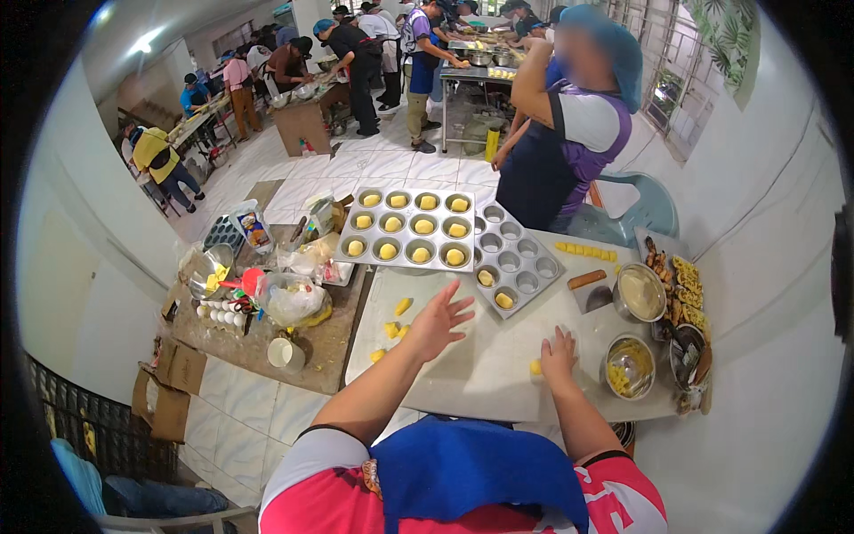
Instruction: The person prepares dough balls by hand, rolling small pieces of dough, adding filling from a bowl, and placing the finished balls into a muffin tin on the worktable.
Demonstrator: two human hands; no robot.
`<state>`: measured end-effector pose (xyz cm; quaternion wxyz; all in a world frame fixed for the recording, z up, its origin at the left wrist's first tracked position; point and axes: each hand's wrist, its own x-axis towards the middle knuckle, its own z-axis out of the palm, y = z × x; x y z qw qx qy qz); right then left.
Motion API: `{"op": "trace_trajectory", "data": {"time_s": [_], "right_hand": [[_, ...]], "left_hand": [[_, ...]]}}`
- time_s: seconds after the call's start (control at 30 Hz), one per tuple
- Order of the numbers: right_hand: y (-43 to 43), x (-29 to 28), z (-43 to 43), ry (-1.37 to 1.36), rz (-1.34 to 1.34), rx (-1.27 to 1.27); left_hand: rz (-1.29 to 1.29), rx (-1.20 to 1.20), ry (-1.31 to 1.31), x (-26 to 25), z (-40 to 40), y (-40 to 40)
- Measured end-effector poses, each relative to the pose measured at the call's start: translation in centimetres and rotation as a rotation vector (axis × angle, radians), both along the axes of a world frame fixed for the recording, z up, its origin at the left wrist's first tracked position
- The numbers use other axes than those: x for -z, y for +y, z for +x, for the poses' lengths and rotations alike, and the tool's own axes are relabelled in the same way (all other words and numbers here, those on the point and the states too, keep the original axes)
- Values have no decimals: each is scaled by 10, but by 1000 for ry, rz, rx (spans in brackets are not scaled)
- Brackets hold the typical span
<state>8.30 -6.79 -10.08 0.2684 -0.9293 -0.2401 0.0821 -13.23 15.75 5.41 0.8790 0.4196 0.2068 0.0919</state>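
My left hand [440, 322] hovers over the white table with its fingers spread and nothing in it. It is just in front of a metal muffin tin [439, 241] whose cups each hold a piece of yellow dough. Low over the tabletop, my right hand [559, 355] has its fingers apart. A small yellow dough piece [536, 367] lies beside its wrist; what is under the palm is hidden. A second muffin tin [512, 280], partly covered by the first, shows dough in two cups. Several loose dough pieces [391, 330] lie left of my left hand.
At right are a dough strip [586, 251], a bench scraper [590, 292], a bowl of pale mixture [640, 294] and a bowl with yellow scraps [629, 367]. A brown side table [317, 364] carries eggs [223, 314] and bags. A person [567, 147] stands across the table.
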Motion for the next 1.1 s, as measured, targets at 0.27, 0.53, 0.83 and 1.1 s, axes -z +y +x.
{"op": "trace_trajectory", "data": {"time_s": [0.27,0.53,0.83,1.1], "right_hand": [[-7,41,-46,-108,-20,-184],[25,21,-37,-49,-127,2],[-13,4,-82,-222,-267,-399],[43,15,-65,-188,2,-340]], "left_hand": [[-96,44,74,36,-33,-1],[-132,-56,132,51,-45,4],[-95,-108,127,57,-62,2],[-97,-58,152,61,-47,-5]]}}
